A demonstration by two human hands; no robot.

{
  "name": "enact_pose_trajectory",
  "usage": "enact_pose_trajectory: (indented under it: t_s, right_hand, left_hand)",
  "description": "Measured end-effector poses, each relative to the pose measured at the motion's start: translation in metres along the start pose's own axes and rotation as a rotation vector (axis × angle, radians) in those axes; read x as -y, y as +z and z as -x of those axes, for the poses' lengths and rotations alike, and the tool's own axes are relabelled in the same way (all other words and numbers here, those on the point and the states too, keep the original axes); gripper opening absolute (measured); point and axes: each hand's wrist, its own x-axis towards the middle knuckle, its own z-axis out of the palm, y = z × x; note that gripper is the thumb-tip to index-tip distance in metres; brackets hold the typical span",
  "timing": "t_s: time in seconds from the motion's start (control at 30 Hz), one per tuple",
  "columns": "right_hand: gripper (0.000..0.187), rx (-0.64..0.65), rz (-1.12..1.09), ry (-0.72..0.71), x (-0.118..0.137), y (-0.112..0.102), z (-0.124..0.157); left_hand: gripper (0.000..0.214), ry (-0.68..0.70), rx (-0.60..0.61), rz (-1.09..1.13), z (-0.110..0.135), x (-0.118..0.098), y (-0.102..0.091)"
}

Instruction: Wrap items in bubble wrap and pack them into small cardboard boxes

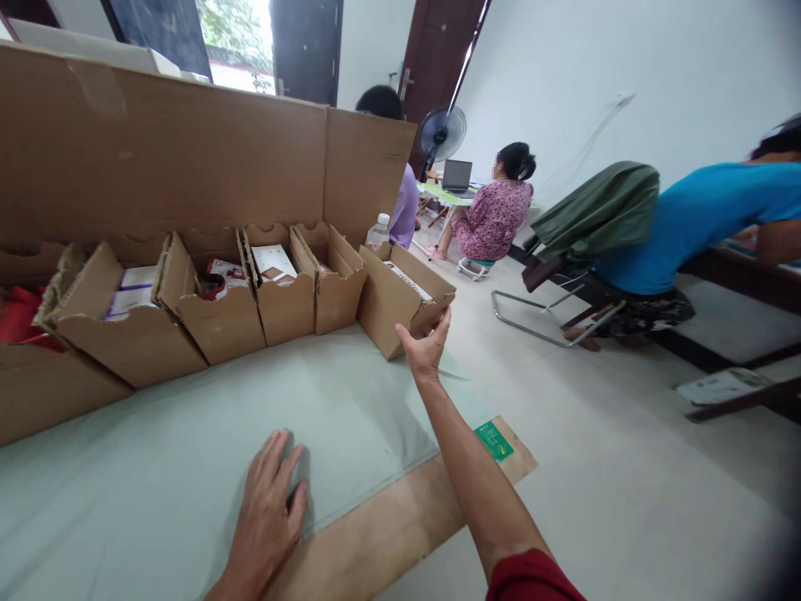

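Note:
My left hand lies flat on a pale green mat, fingers stretched out and holding nothing. My right hand reaches forward with fingers spread, touching the near corner of the rightmost cardboard box. That box stands open and tilted, with white printed sheets inside. A row of similar open cardboard boxes runs to its left, holding papers, small packs and a red item.
A tall cardboard wall stands behind the boxes. The mat rests on a wooden board with a green label. To the right, a person in blue leans over a bench; two others sit farther back by a fan and laptop.

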Motion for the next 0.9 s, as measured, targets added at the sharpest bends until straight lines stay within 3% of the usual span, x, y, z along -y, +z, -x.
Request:
enact_pose_trajectory:
  t_s: [0.1,0.23,0.37,0.53,0.7,0.8,0.9]
  right_hand:
    - [0.122,-0.132,0.047,0.058,0.008,0.031,-0.013]
    - [0.123,-0.106,0.055,0.067,0.014,0.071,-0.030]
    - [0.113,-0.073,0.012,0.075,0.012,0.093,-0.044]
    - [0.103,0.007,0.019,0.065,0.007,0.096,-0.049]
    - [0.088,0.029,0.003,0.040,0.018,0.077,-0.026]
    - [0.069,0.086,0.053,-0.121,0.048,0.065,-0.017]
    - [0.058,0.332,0.206,-0.210,0.094,0.070,-0.028]
  left_hand:
    - [0.039,0.019,-0.003,-0.014,0.001,0.001,0.001]
    - [0.033,0.054,-0.034,-0.044,0.000,0.002,0.003]
    - [0.031,0.066,-0.041,-0.044,-0.002,0.001,0.003]
    - [0.030,0.065,-0.031,-0.018,-0.003,0.000,-0.001]
    - [0.030,0.016,-0.038,0.046,-0.004,-0.002,-0.002]
    - [0.031,-0.002,-0.031,0.081,-0.005,-0.004,-0.003]
    - [0.031,-0.019,-0.037,0.100,-0.007,-0.006,-0.005]
